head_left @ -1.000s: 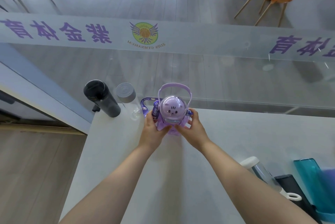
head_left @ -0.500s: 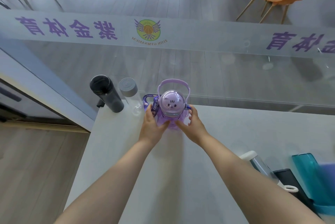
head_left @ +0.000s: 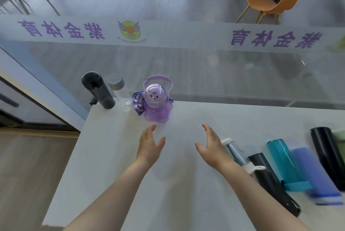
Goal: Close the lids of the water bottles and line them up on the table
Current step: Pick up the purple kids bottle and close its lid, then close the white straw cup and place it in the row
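Bottles of black metal (head_left: 99, 90), clear plastic (head_left: 119, 88) and domed purple plastic (head_left: 156, 103) line the white table's (head_left: 115, 156) far-left edge, lids shut, while left hand (head_left: 149, 146) and right hand (head_left: 211, 146) hover open and empty.

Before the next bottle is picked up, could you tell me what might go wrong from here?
1. The black bottle and clear bottle stand at the table's far left corner; a nudge could tip them off.
2. The purple bottle's strap hangs loose and might snag.
3. The right hand is close to bottles lying on the right, which could roll.
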`<act>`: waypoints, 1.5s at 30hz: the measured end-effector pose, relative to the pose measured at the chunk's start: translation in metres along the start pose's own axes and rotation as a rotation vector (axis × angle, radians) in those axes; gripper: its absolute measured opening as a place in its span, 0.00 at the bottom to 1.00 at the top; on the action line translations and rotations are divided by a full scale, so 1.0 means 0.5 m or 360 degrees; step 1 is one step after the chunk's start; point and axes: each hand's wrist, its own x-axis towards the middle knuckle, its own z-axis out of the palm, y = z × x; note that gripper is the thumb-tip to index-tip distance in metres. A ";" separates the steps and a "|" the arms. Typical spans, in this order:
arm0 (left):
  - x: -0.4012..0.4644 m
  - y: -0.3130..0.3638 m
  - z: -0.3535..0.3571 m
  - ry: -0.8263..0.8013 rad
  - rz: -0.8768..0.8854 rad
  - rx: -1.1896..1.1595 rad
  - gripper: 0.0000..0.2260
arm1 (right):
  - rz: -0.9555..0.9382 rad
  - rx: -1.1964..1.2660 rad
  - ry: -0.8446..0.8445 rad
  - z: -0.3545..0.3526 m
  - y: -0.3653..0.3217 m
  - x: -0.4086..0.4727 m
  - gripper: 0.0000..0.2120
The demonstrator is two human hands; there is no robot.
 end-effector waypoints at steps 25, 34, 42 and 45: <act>-0.314 0.211 0.407 -0.0548 0.0004 -0.0102 0.37 | -0.0067 -0.0077 0.0012 -0.194 0.344 -0.286 0.32; -0.288 0.217 0.424 -0.0567 -0.0009 -0.0069 0.32 | -0.0088 -0.0131 0.0029 -0.192 0.329 -0.187 0.21; -0.278 0.202 0.414 -0.0514 -0.0043 -0.0236 0.29 | -0.0190 -0.0357 -0.0006 -0.186 0.314 -0.157 0.16; -0.271 0.200 0.396 -0.0446 -0.0037 -0.0243 0.26 | -0.0220 -0.0277 -0.0003 -0.186 0.310 -0.155 0.14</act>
